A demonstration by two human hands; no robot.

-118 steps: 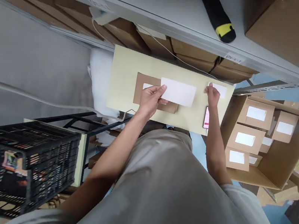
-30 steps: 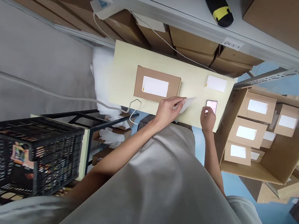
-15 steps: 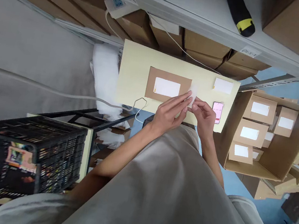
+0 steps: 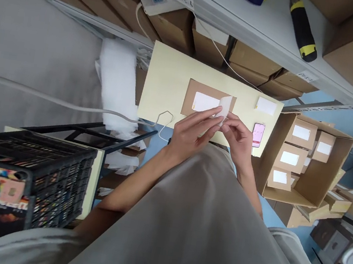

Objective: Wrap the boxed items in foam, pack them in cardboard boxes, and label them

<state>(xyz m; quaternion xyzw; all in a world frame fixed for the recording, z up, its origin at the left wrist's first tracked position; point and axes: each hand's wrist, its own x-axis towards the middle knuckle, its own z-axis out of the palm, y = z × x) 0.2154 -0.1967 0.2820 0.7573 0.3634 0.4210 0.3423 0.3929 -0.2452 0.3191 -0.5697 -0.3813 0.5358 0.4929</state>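
Observation:
A small white paper label (image 4: 224,105), slightly curved, stands up between my two hands. My left hand (image 4: 192,130) pinches it from the left, fingers stretched along its lower part. At its lower right edge, the fingertips of my right hand (image 4: 238,138) are closed on it; the exact contact is partly hidden. Just behind the hands lies a flat brown cardboard box (image 4: 190,97) with a white label (image 4: 205,102) stuck on top. Both rest on or above a pale yellow tabletop (image 4: 165,74).
Right of my hands are a phone (image 4: 257,135) and a white label stack (image 4: 266,105). A large carton (image 4: 309,193) holding small labelled boxes stands farther right. A black crate (image 4: 61,185) is at lower left; a cable (image 4: 67,103) crosses the left side. A shelf edge (image 4: 233,25) overhangs the back.
The label between my hands has been raised and shows more of its surface, curving upright. My hands stay close together. The head view has shifted and turned slightly.

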